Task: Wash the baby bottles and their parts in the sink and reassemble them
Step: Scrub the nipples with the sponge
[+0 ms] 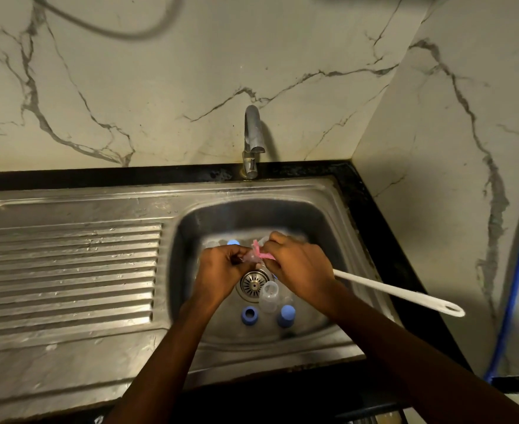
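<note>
The left grip pinches a small clear bottle part over the sink. The right grip holds a white brush, its pink tip touching that part. A clear bottle lies below them, beside the drain.

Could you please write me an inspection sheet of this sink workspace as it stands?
Surface: steel sink with ribbed drainboard; drain strainer in the basin.
Job's things: clear bottle lying by the strainer; blue ring and blue cap on the basin floor; another blue part behind the hands.
Clutter: nothing seen.
Grips: left hand pinches a small clear part; right hand holds the white-handled brush, pink head against that part.
Cables: blue hose down the right wall; blurred grey cable at top.
Surroundings: tap, no water seen running; marble-look walls.
</note>
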